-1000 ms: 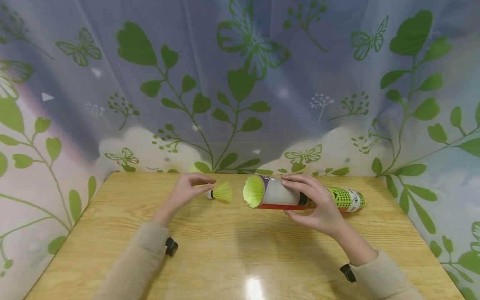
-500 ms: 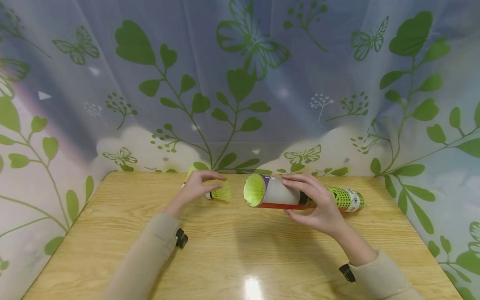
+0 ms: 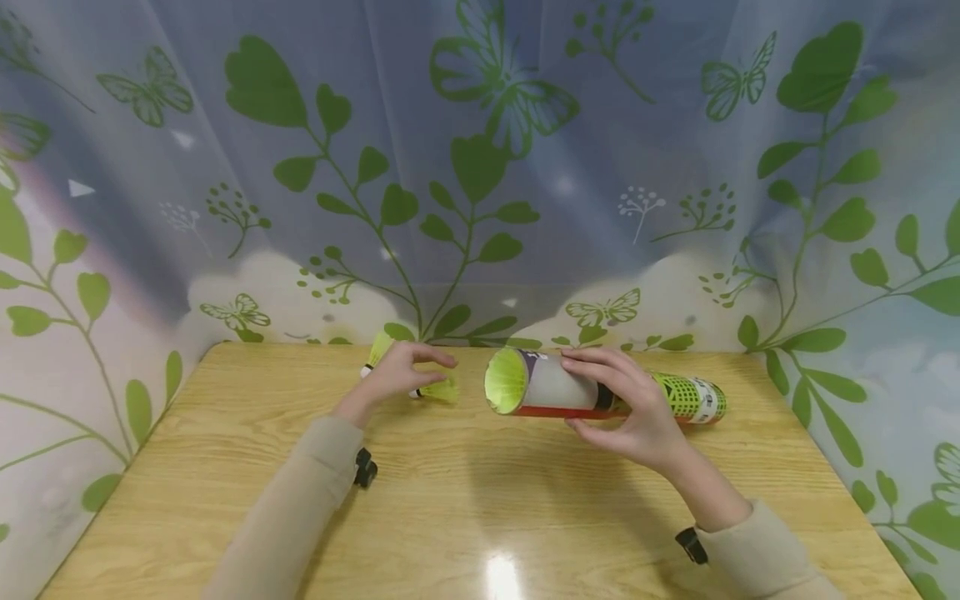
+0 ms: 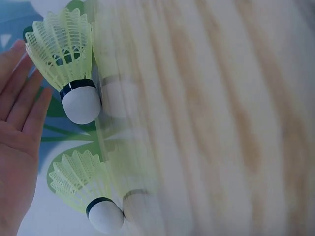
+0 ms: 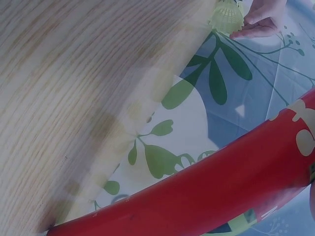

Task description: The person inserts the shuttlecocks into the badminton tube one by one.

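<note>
My right hand grips a shuttlecock tube, lying sideways and tilted, its mouth facing left. Yellow-green shuttlecock skirts show inside that mouth. Left of it, my left hand hovers with thumb and fingers apart over a yellow shuttlecock, hiding part of it. Behind the hand another shuttlecock lies farther back. In the left wrist view the fingers reach past the skirt of the nearer shuttlecock; contact is unclear. The red side of the tube fills the lower right wrist view.
Both shuttlecocks rest on a wooden table. At its back edge hangs a curtain printed with leaves and butterflies. Each sleeve cuff has a small black device beside it.
My left hand has moved right, coming over the nearer shuttlecock and uncovering the farther one. The right hand and tube have stayed almost still.
</note>
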Motion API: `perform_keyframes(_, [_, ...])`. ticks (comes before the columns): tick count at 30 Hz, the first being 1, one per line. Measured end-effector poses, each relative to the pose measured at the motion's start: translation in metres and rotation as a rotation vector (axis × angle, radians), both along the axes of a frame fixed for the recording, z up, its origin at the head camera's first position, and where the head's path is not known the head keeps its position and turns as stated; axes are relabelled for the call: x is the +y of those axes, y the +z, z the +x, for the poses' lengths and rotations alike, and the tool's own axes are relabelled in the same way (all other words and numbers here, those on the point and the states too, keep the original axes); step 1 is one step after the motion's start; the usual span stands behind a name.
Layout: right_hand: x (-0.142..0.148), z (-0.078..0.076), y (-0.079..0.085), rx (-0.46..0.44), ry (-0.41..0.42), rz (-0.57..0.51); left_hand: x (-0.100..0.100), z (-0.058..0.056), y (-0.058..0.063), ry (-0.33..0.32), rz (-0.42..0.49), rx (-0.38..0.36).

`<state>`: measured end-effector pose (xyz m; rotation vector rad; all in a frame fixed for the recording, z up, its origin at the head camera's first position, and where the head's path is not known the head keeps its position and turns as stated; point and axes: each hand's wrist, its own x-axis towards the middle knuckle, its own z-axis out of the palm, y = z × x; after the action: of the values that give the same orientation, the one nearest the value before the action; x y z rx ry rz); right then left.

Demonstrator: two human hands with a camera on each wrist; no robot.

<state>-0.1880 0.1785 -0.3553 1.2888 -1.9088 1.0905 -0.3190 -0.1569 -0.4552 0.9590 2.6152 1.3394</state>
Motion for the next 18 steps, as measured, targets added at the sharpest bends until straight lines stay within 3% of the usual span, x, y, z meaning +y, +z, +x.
perform_keyframes(6, [-0.001, 0.001, 0.001, 0.011, -0.012, 0.006, -0.007, -0.001, -0.003, -0.008, -0.039, 0.030])
perform_keyframes(18, [0.000, 0.000, -0.001, 0.008, -0.013, 0.006, -0.016, 0.002, -0.004, 0.051, -0.080, 0.118])
